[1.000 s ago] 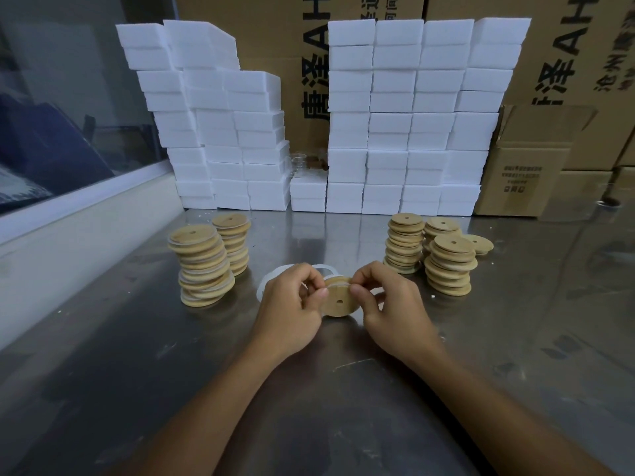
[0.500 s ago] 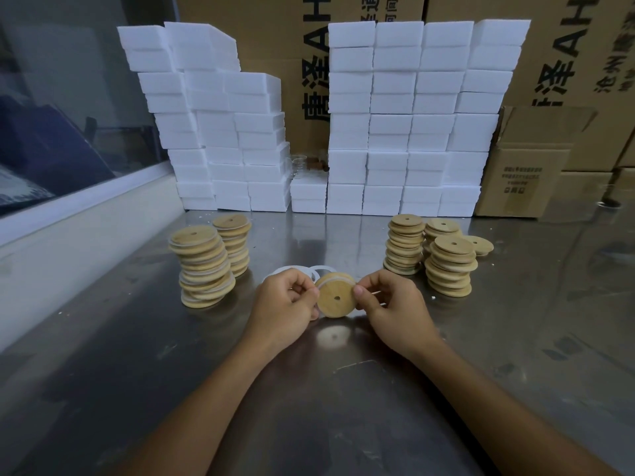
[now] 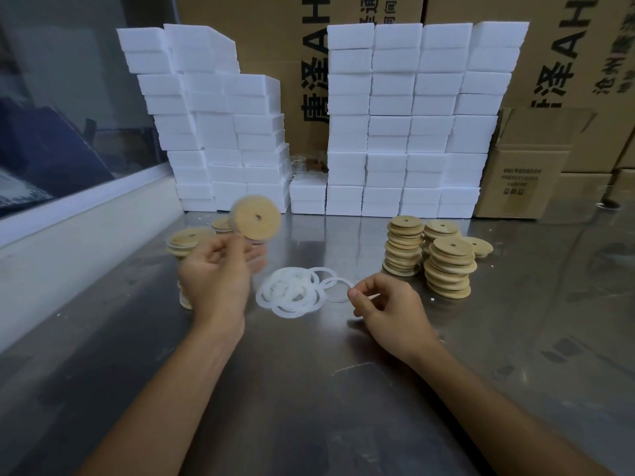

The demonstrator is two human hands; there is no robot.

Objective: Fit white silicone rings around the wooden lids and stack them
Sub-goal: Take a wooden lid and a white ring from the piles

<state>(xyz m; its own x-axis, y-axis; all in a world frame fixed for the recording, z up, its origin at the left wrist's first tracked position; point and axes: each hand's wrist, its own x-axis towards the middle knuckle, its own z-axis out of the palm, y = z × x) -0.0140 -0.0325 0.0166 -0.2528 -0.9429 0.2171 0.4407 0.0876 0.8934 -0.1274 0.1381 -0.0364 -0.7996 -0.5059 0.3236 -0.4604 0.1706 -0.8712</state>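
Wooden lid (image 3: 256, 218), round with a small centre hole, is up in the air above the left side of the bench (image 3: 309, 389), just over the left hand (image 3: 216, 276). That hand is blurred; its fingertips seem to pinch the lid's lower edge, though I cannot tell for sure whether they grip it or have let it go. A pale rim on the lid suggests its ring is on, so the step in hand is likely stacking it on the ringed stacks (image 3: 187, 242) at the left, partly hidden behind the hand.

To do this well, bring the lid flat and centred over the nearer stack, which already leans a little, and lower it rather than drop it, so the pile does not slide.

The right hand (image 3: 388, 304) hovers low over the bench with fingers loosely curled, holding nothing I can see, just beside the loose silicone rings (image 3: 292, 292) heaped at centre. It is well placed to take one ring next, then a bare lid from the plain stacks (image 3: 446, 266) on the right.
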